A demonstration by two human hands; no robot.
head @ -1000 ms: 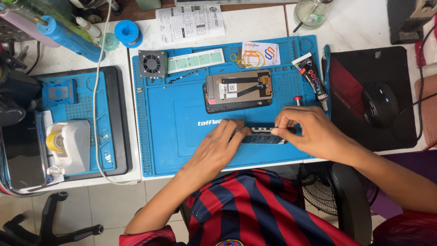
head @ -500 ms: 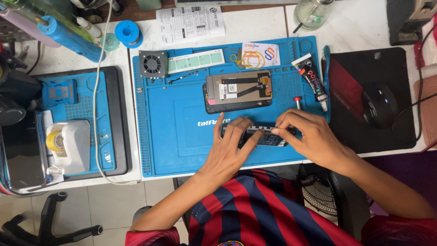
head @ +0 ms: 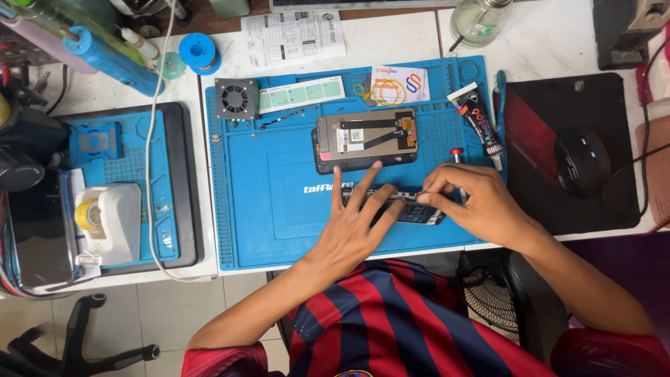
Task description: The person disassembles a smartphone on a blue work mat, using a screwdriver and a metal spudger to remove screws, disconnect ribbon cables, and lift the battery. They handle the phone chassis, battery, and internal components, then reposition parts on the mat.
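Note:
A dark, narrow phone part [head: 417,211] lies on the blue work mat [head: 279,209] near its front edge. My left hand [head: 352,227] rests on the part's left end with its fingers spread flat, one fingertip reaching toward the opened phone [head: 366,138] behind it. My right hand [head: 478,202] has its fingers pinched together on the part's upper right edge. What the fingertips pinch is too small to make out. A small red-capped tool [head: 457,152] shows just behind my right hand.
On the mat's back edge sit a small black fan [head: 236,98], a green label strip [head: 301,94], a card with yellow rings [head: 394,84] and a glue tube [head: 476,119]. A black mouse [head: 583,162] on its pad lies right. A tape dispenser [head: 105,220] and a second blue mat are left.
My left hand has uncurled and spread its fingers over the part, stretching toward the opened phone. My right hand has stayed in about the same place.

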